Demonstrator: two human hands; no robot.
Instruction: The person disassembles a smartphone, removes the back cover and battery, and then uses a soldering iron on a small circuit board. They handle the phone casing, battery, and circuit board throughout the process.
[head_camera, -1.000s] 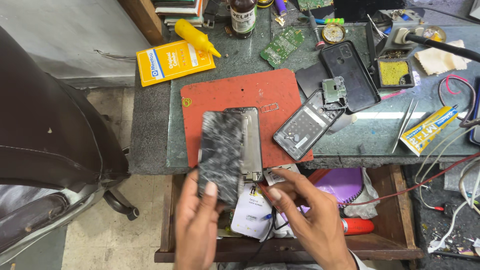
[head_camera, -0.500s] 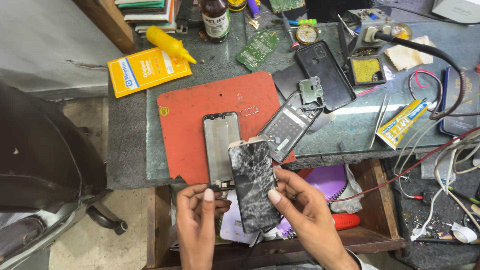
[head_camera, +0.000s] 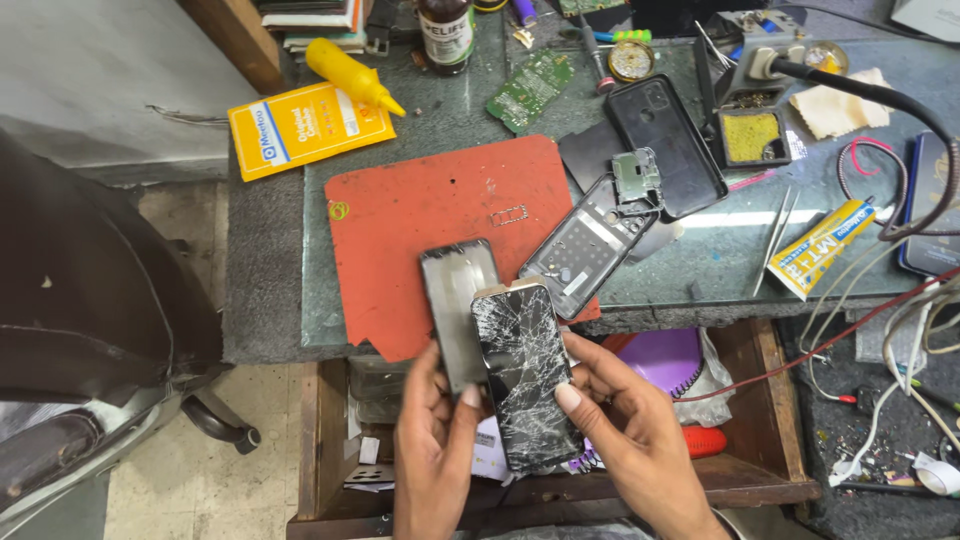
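Your left hand and right hand are bare: no gloves, rings or watch show. Both forearms are uncovered right to the lower edge of the view, with no sleeve cuff in sight. Your nails are short and unpainted, the right thumbnail plain to see.

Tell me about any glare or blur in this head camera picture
Head view: a bright strip of glare lies on the glass bench top; the cracked screen between the left hand and right hand is sharp; the edges bend slightly, as through a wide lens.
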